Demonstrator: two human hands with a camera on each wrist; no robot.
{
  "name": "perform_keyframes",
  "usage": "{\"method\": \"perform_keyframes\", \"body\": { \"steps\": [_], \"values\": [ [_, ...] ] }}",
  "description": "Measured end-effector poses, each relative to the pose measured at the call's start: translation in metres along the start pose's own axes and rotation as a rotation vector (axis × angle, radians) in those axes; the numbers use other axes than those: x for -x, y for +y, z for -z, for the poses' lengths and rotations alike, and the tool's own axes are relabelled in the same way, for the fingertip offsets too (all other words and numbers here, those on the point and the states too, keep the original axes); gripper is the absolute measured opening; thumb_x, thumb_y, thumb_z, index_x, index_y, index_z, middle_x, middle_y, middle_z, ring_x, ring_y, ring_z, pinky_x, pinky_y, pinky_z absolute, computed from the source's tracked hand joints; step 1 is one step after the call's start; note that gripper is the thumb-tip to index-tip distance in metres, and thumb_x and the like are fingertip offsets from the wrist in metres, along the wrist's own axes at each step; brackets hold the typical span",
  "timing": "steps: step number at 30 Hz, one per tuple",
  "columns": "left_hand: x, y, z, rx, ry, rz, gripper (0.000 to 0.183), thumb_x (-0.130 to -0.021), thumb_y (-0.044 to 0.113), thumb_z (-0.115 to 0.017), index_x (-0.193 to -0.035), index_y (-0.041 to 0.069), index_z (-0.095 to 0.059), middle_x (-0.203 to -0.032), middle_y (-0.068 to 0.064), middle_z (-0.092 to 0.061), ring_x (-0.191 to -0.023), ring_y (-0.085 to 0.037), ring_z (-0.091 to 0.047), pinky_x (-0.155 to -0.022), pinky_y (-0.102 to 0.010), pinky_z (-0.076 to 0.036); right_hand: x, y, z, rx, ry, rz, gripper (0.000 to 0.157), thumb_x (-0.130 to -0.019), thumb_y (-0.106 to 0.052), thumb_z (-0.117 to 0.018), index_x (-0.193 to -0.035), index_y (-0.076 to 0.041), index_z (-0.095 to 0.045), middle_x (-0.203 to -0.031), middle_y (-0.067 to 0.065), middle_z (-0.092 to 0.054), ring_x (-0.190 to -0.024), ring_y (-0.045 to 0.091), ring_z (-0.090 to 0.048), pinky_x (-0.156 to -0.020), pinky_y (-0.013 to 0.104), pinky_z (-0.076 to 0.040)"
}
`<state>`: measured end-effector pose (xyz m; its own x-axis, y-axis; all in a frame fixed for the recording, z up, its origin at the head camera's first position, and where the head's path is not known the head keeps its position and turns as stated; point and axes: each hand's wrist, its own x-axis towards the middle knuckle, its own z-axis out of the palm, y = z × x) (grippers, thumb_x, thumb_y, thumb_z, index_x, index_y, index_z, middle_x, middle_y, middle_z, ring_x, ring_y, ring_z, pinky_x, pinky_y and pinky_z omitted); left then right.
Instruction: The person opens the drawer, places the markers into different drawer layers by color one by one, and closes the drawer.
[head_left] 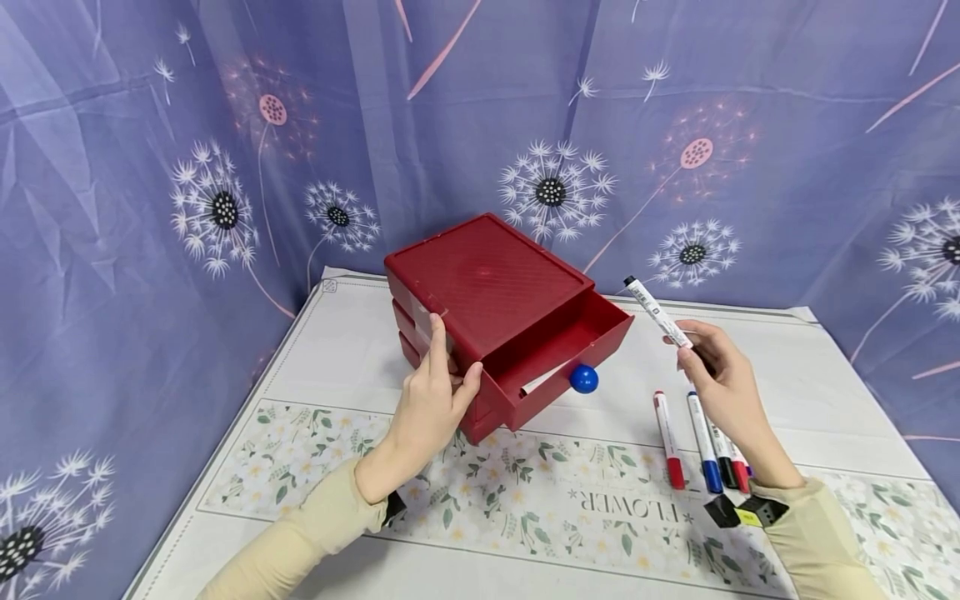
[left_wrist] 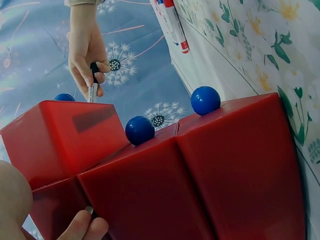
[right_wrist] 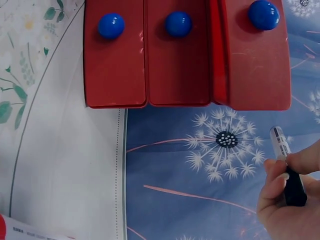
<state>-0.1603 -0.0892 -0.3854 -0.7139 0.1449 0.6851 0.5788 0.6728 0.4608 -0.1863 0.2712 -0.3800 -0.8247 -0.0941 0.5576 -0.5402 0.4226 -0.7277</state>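
Note:
A red three-drawer cabinet (head_left: 487, 279) stands on the table, its top drawer (head_left: 611, 333) pulled out by a blue knob (head_left: 584, 379). Inside that drawer lies a white marker (head_left: 542, 381), partly hidden by the front wall. My left hand (head_left: 423, 400) rests against the cabinet's near side, index finger extended and thumb by the front edge; its fingertips (left_wrist: 80, 227) touch the red side. To the right of the drawer, my right hand (head_left: 720, 375) pinches a black-capped white marker (head_left: 656, 311) in the air, capped end toward the palm.
On the table beneath my right hand lie several markers, among them a red-capped one (head_left: 669, 442) and a blue-capped one (head_left: 705, 442). The lower drawers (right_wrist: 115, 70) are closed. A flowered cloth (head_left: 525, 500) covers the table, and a purple dandelion curtain (head_left: 465, 108) hangs behind.

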Motion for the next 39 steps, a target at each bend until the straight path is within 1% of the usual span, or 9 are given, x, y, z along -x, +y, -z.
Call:
{"method": "perform_keyframes", "body": {
  "steps": [6,11,14,18,21,25,30,36,39],
  "values": [
    [-0.001,0.001,0.001,0.013,-0.003,0.003,0.078,-0.096,0.023,-0.061,-0.149,-0.012,-0.016,-0.089,-0.016,-0.059,-0.07,-0.017,-0.067,-0.063,-0.025,-0.058,-0.003,-0.003,0.0,-0.015,0.023,0.034,0.034,-0.091,0.015,-0.051,-0.124,0.011,-0.054,-0.097,-0.018,-0.063,-0.07,0.001,-0.051,-0.056,0.017,-0.039],
    [-0.001,0.001,0.002,0.022,-0.004,0.006,0.077,-0.096,0.023,-0.061,-0.149,-0.012,-0.017,-0.085,-0.014,-0.058,-0.069,-0.017,-0.067,-0.063,-0.025,-0.058,-0.004,-0.005,0.002,0.027,0.018,0.043,0.033,-0.09,0.017,-0.051,-0.123,0.012,-0.055,-0.089,-0.019,-0.06,-0.069,-0.001,-0.051,-0.053,0.017,-0.037],
    [-0.001,0.001,0.002,0.026,-0.007,0.011,0.078,-0.095,0.022,-0.061,-0.149,-0.012,-0.016,-0.086,-0.014,-0.058,-0.069,-0.017,-0.067,-0.063,-0.026,-0.058,-0.005,-0.008,0.004,0.045,0.017,0.084,0.033,-0.088,0.019,-0.051,-0.121,0.015,-0.055,-0.085,-0.019,-0.059,-0.069,-0.002,-0.051,-0.053,0.016,-0.037],
    [-0.001,0.002,0.002,0.026,-0.008,0.016,0.078,-0.094,0.021,-0.062,-0.149,-0.012,-0.016,-0.086,-0.015,-0.058,-0.069,-0.017,-0.068,-0.064,-0.026,-0.058,-0.007,-0.012,0.004,0.03,0.005,0.127,0.034,-0.086,0.023,-0.05,-0.119,0.016,-0.056,-0.081,-0.01,-0.06,-0.067,0.003,-0.049,-0.053,0.016,-0.037],
    [-0.001,0.002,0.002,0.026,-0.008,0.015,0.078,-0.094,0.02,-0.063,-0.148,-0.012,-0.016,-0.086,-0.015,-0.059,-0.068,-0.017,-0.067,-0.063,-0.026,-0.058,-0.008,-0.014,0.004,0.033,-0.009,0.13,0.034,-0.086,0.022,-0.051,-0.119,0.015,-0.057,-0.079,-0.003,-0.06,-0.065,0.005,-0.049,-0.051,0.017,-0.037],
    [-0.002,0.002,0.002,0.024,-0.009,0.01,0.078,-0.095,0.021,-0.061,-0.148,-0.012,-0.016,-0.086,-0.015,-0.058,-0.068,-0.017,-0.066,-0.063,-0.025,-0.058,-0.011,-0.018,0.004,0.015,-0.018,0.138,0.034,-0.087,0.021,-0.051,-0.12,0.015,-0.057,-0.078,0.0,-0.059,-0.063,0.006,-0.047,-0.048,0.019,-0.035],
    [-0.002,0.001,0.001,0.019,-0.012,0.008,0.077,-0.097,0.025,-0.058,-0.149,-0.012,-0.015,-0.085,-0.014,-0.058,-0.066,-0.017,-0.064,-0.06,-0.025,-0.056,-0.015,-0.024,0.003,-0.087,-0.029,0.139,0.032,-0.09,0.017,-0.052,-0.121,0.014,-0.057,-0.083,0.0,-0.058,-0.064,0.007,-0.047,-0.046,0.022,-0.032],
    [-0.001,0.001,0.002,0.016,-0.016,0.022,0.078,-0.096,0.023,-0.06,-0.149,-0.011,-0.015,-0.085,-0.013,-0.058,-0.065,-0.016,-0.062,-0.058,-0.025,-0.055,-0.019,-0.034,-0.002,-0.252,-0.019,0.128,0.025,-0.09,0.016,-0.052,-0.114,0.017,-0.059,-0.089,0.001,-0.062,-0.07,0.008,-0.055,-0.057,0.017,-0.042],
    [-0.001,0.001,0.001,0.014,-0.015,0.02,0.078,-0.096,0.023,-0.06,-0.149,-0.011,-0.015,-0.085,-0.013,-0.058,-0.066,-0.016,-0.063,-0.058,-0.025,-0.055,-0.021,-0.036,-0.005,-0.339,0.0,0.139,0.023,-0.088,0.019,-0.053,-0.11,0.019,-0.057,-0.094,0.004,-0.066,-0.073,0.009,-0.061,-0.062,0.017,-0.047]
  ]
}}
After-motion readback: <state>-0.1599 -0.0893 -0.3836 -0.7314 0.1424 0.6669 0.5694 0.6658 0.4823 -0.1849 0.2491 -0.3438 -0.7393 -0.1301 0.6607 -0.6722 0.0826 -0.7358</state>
